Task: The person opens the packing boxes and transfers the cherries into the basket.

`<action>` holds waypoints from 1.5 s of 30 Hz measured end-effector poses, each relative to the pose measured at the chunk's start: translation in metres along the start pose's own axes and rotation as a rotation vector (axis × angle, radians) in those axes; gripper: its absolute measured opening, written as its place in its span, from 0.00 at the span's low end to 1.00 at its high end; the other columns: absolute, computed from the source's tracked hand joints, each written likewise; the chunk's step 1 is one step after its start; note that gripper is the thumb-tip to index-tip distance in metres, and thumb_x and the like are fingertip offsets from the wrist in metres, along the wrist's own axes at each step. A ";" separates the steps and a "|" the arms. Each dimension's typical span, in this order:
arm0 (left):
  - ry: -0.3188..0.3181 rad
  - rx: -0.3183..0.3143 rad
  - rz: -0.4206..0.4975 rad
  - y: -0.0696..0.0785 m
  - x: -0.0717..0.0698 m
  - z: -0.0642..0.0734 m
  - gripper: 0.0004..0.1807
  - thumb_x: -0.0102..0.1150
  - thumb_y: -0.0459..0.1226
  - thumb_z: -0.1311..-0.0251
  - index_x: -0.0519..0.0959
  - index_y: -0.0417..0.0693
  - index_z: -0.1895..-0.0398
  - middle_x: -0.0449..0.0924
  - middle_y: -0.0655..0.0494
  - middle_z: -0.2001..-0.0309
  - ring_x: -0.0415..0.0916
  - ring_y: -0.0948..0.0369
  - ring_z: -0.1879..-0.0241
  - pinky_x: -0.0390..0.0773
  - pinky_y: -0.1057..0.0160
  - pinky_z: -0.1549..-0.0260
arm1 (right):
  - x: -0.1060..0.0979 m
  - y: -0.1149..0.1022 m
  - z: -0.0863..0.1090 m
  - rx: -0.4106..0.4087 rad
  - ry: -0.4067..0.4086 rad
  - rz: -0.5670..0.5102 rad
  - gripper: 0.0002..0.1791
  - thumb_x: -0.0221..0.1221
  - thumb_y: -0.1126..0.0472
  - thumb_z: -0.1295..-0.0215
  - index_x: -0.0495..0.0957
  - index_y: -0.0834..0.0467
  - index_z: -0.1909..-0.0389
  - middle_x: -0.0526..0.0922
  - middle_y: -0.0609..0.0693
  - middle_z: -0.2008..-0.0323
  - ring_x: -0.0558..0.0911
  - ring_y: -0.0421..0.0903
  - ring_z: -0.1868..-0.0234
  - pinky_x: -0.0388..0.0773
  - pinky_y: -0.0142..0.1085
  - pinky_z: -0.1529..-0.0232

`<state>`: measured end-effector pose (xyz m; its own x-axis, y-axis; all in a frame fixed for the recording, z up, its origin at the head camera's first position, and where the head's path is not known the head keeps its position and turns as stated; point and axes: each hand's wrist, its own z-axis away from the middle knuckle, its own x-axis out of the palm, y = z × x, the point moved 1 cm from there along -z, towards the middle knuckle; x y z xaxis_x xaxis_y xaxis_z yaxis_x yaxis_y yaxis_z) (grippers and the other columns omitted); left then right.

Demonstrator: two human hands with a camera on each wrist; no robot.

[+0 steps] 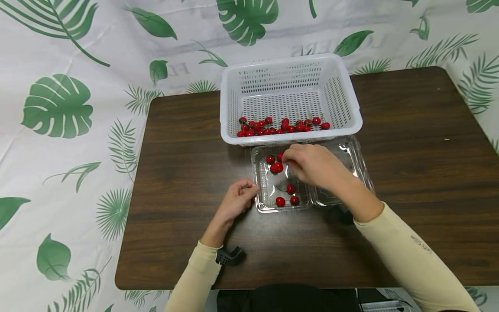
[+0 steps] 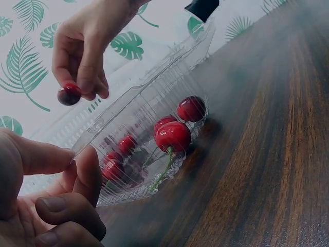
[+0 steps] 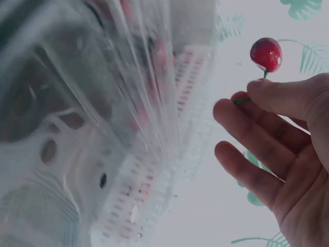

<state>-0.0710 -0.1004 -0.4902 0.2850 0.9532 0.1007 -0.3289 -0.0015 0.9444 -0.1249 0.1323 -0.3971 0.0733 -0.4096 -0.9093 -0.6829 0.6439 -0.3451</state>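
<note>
My right hand (image 1: 313, 164) is over the clear plastic clamshell box (image 1: 269, 188), pinching a red cherry (image 3: 266, 54) by its green stem between thumb and forefinger. In the right wrist view the other fingers are loosely spread. At the box's left side my left hand (image 1: 238, 199) pinches the rim between thumb and forefinger, as the left wrist view shows. Several cherries (image 2: 173, 137) lie inside the box, some at the back left and others near the front. Its lid (image 1: 352, 158) lies folded open to the right, partly hidden under my right forearm.
Right behind the box stands a white perforated basket (image 1: 345, 104), with several cherries (image 1: 269, 131) along its near side. Both are on a dark wooden table (image 1: 179, 173). A leaf-print cloth (image 1: 117, 52) hangs behind. Black wrist straps (image 1: 230, 256) are on the arms.
</note>
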 end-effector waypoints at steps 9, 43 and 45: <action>-0.010 0.002 0.014 0.000 -0.001 0.000 0.06 0.54 0.32 0.31 0.72 0.38 0.67 0.62 0.63 0.87 0.53 0.69 0.90 0.53 0.70 0.90 | -0.012 0.019 -0.007 0.013 0.337 0.090 0.04 0.65 0.68 0.42 0.84 0.62 0.65 0.84 0.52 0.69 0.79 0.50 0.73 0.71 0.42 0.73; -0.002 -0.009 0.010 -0.002 -0.001 -0.001 0.08 0.56 0.34 0.32 0.72 0.40 0.68 0.62 0.62 0.87 0.52 0.68 0.90 0.52 0.69 0.90 | -0.002 0.034 -0.004 0.166 0.482 0.242 0.06 0.61 0.67 0.39 0.86 0.62 0.66 0.85 0.56 0.67 0.79 0.57 0.64 0.67 0.54 0.55; -0.003 -0.013 0.012 -0.002 -0.001 -0.001 0.08 0.55 0.34 0.31 0.72 0.39 0.68 0.61 0.62 0.88 0.52 0.68 0.90 0.52 0.69 0.90 | 0.002 0.026 -0.003 0.091 0.421 0.235 0.05 0.64 0.66 0.41 0.86 0.61 0.66 0.85 0.54 0.67 0.80 0.55 0.64 0.68 0.51 0.58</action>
<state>-0.0716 -0.1006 -0.4924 0.2839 0.9522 0.1128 -0.3437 -0.0088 0.9390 -0.1449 0.1463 -0.4074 -0.3880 -0.4598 -0.7988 -0.5782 0.7964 -0.1775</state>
